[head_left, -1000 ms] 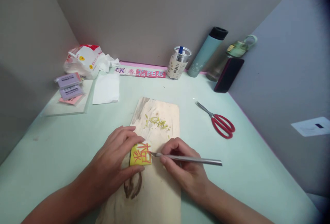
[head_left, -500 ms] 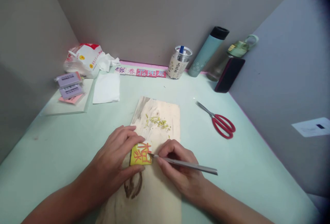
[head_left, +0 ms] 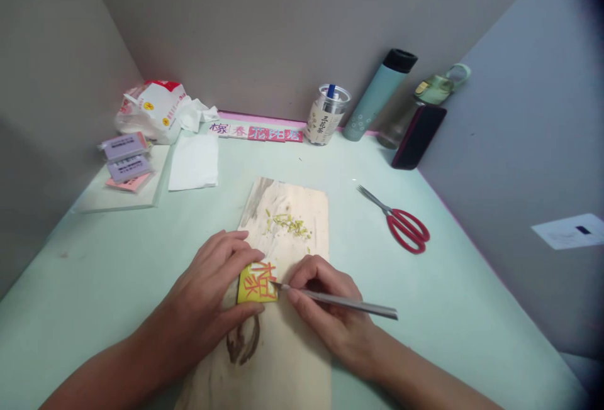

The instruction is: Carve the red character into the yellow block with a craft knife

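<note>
Left hand (head_left: 207, 290) clamped on yellow block (head_left: 257, 284) on board (head_left: 297, 353); right hand (head_left: 349, 328) grips knife (head_left: 372, 310), tip at block's right side. Red character marked; pale upper part appears pared, left and lower yellow apparently uncut. Shavings (head_left: 292, 224) beyond. Rear of bench (head_left: 141, 259): tiles (head_left: 259, 133) read 春, 花, 居; cup (head_left: 322, 119) labelled in Chinese.

Board (head_left: 297, 353), scissors (head_left: 401, 227) on seemingly glossy table (head_left: 462, 309)

The yellow carving block (head_left: 243, 287) lay flat on the wooden board (head_left: 297, 347), its top bearing 1 orange-red character, with paler patches around the upper and right-hand strokes. The slim silver craft knife (head_left: 349, 302) slanted low over the board, its 1 pointed blade at the block's right side, its handle extending rightward.
</note>
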The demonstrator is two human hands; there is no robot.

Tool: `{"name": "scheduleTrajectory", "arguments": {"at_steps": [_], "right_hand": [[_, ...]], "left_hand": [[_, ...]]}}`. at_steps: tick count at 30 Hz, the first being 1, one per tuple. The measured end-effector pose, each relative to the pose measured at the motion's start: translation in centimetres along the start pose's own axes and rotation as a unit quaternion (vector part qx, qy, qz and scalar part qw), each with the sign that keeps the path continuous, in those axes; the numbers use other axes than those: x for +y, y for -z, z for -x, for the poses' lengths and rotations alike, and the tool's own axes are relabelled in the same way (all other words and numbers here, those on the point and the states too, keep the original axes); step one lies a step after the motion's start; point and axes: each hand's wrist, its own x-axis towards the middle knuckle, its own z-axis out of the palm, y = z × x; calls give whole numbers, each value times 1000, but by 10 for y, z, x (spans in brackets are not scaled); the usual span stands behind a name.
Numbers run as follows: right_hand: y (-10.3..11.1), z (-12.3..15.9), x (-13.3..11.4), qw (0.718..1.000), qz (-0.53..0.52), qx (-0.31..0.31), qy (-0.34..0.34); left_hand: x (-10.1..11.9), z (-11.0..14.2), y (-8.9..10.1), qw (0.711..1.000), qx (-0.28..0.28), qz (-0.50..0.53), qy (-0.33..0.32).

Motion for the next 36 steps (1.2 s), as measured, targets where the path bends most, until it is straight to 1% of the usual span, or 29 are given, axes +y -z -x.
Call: {"name": "scheduleTrajectory", "arguments": {"at_steps": [3,8,11,14,16,24,29,32,36], "right_hand": [[-1,0,-1,1000,6,-5,20],[0,-2,0,996,10,-33,88],[1,-1,0,997,15,-15,77],[1,0,1,999,14,4,52],[1,0,1,999,15,1,48],[0,-1,-2,998,31,-2,55],[4,-2,0,994,31,-24,102],[4,-3,3,992,35,-33,114],[0,-3,4,994,52,0,98]], "left_hand": [[0,0,0,1000,1,0,-2],[-4,0,0,1000,-10,-8,-10],[-5,1,0,1000,-20,-14,-13],[-3,1,-1,1000,-12,-10,2],[-1,0,-1,1000,-3,-5,9],[1,0,-1,1000,9,9,15],[0,1,-2,1000,9,6,14],[0,1,-2,1000,11,7,14],[-1,0,-2,1000,10,3,10]]}}
